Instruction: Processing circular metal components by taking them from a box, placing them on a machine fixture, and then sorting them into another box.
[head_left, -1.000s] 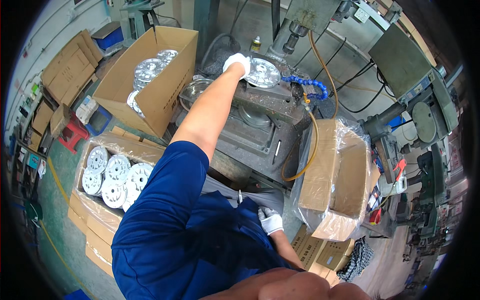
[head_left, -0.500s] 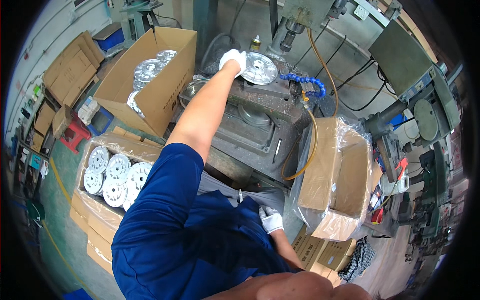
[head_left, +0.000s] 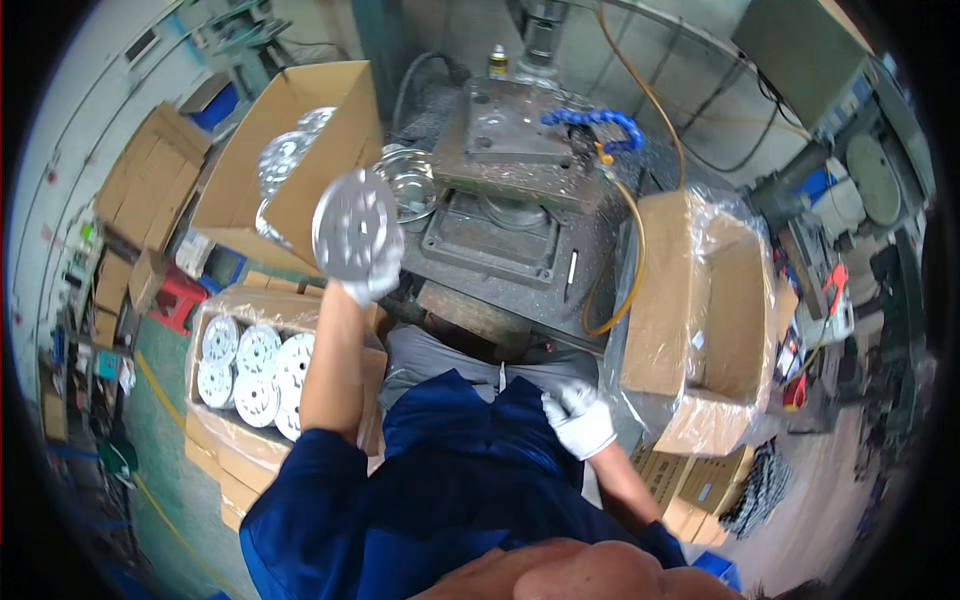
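Observation:
A round silver metal disc with holes [head_left: 355, 222] is raised in my left hand [head_left: 376, 282], which wears a white glove and grips the disc by its lower edge. The disc is slightly blurred and stands tilted between the tall carton and the machine. My right hand [head_left: 582, 420], also in a white glove, hovers over my lap with its fingers loosely bent and apart, holding nothing. Ahead of me, the drilling machine's fixture plate [head_left: 510, 125] shows its bare metal top, strewn with chips. A shiny round metal dish [head_left: 408, 185] sits left of the fixture.
At the left, a tall carton [head_left: 340, 165] and a lined box [head_left: 230, 420] hold several metal discs. A plastic-lined carton [head_left: 655, 310] stands at the right. A blue jointed coolant hose [head_left: 600, 122] and yellow tube [head_left: 640, 255] flank the fixture. A spray can [head_left: 497, 64] stands behind.
My left hand has lifted the disc off the fixture and brought it back toward me and left. My right hand has risen slightly from my lap and shifted right.

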